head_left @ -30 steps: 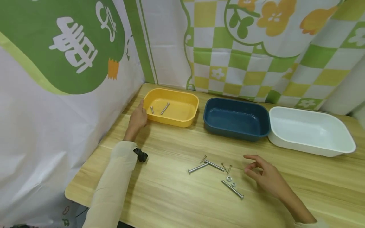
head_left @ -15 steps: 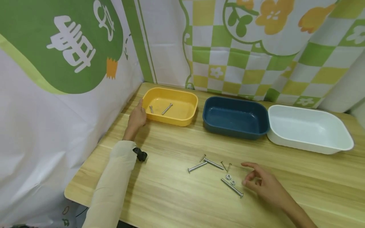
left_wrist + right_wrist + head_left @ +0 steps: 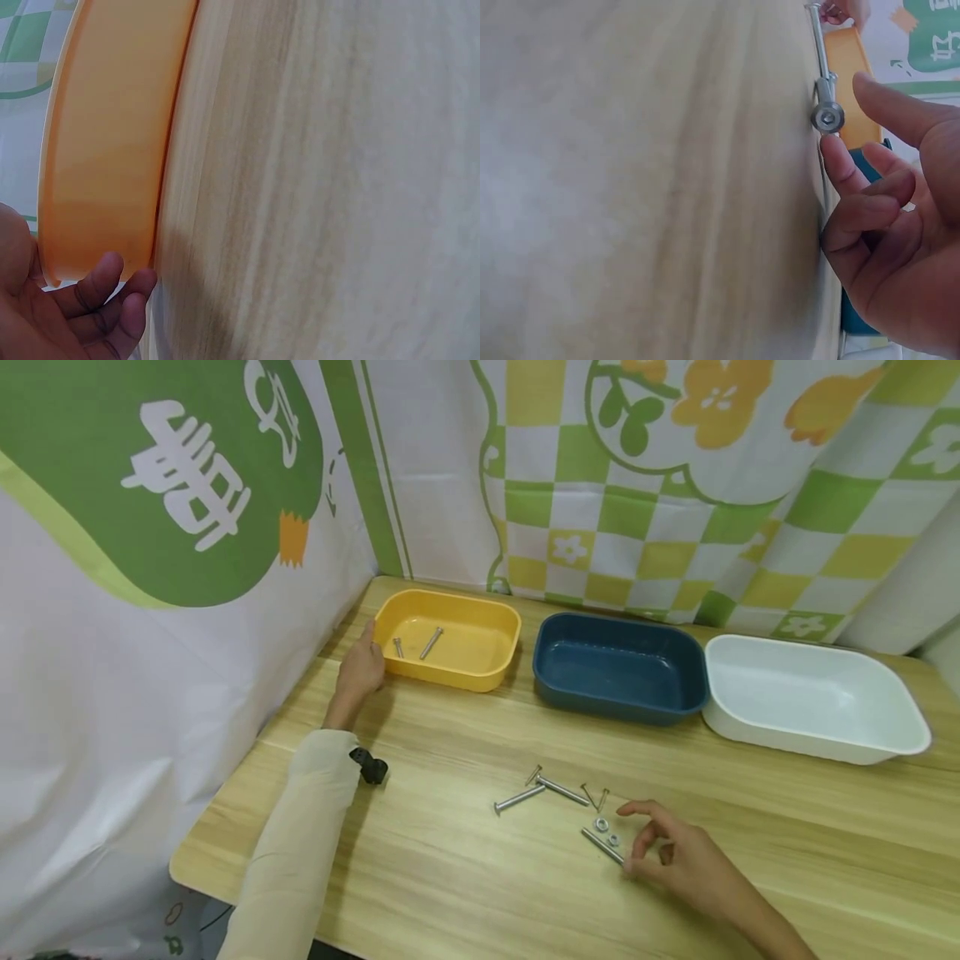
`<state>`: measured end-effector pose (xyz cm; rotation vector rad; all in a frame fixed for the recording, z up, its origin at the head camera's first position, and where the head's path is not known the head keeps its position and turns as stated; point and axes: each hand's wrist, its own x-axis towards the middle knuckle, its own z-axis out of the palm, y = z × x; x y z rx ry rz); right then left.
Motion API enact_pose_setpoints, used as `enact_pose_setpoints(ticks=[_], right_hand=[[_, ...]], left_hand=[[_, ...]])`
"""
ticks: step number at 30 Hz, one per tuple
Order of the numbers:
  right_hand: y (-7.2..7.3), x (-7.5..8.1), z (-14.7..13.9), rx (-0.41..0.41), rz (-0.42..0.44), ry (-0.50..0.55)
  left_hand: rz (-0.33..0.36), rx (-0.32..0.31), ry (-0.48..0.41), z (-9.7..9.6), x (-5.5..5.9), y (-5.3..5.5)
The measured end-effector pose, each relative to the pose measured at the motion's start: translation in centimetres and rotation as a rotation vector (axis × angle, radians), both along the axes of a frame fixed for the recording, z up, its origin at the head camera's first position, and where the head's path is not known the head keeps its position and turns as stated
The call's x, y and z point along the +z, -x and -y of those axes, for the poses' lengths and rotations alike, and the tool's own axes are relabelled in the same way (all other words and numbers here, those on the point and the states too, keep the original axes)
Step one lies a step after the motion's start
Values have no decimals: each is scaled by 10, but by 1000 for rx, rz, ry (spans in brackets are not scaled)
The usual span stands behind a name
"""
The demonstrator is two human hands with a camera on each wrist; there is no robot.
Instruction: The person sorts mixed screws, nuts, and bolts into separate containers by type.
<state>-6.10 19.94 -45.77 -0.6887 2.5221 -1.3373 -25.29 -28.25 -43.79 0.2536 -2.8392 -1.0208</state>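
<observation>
My left hand point(image 3: 360, 668) holds the left end of a yellow tray point(image 3: 495, 681), fingers curled against its outside in the left wrist view. Two silver screws point(image 3: 431, 643) lie in that tray. My right hand point(image 3: 678, 860) is low over the table at the head end of a long bolt point(image 3: 602, 846). In the right wrist view, thumb and index finger stand apart on either side of the round bolt head point(image 3: 827, 118); the index fingertip seems to touch it. Two nuts point(image 3: 602, 825) lie beside the bolt. Two more long bolts point(image 3: 517, 799) and several small screws point(image 3: 603, 799) lie behind.
A dark blue tray point(image 3: 615, 706) stands right of the yellow one. A white tray point(image 3: 817, 747) adjoins it at the right. Patterned cloth point(image 3: 570, 518) hangs behind and at the left. The wooden table's left edge point(image 3: 217, 793) runs beside my left forearm.
My right hand has moved left and down to the long bolt, now hiding its head. The longer screw in the yellow tray has shifted slightly back and forth. My left hand stays.
</observation>
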Motion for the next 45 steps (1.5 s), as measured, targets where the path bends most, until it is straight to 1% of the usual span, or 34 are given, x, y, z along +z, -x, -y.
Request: enact_pose_setpoints(ticks=[4, 9, 13, 18, 25, 30, 40, 45], right_hand=[[0, 2, 4, -1, -30, -66], [0, 6, 11, -31, -31, -154], [0, 7, 16, -34, -33, -185], [-2, 4, 20, -9, -67, -201], [0, 0, 20, 35, -99, -176], [2, -2, 21, 56, -101, -153], [4, 0, 23, 60, -94, -99], [5, 0, 23, 67, -92, -74]], left_hand=[[8, 2, -11, 1, -1, -1], [-4, 0, -6, 2, -2, -1], [-8, -5, -6, 2, -2, -1], [-6, 11, -7, 1, -2, -2], [11, 13, -21, 0, -4, -3], [3, 12, -16, 0, -5, -3], [-11, 15, -3, -1, -4, -1], [13, 14, -30, -1, -2, -1]])
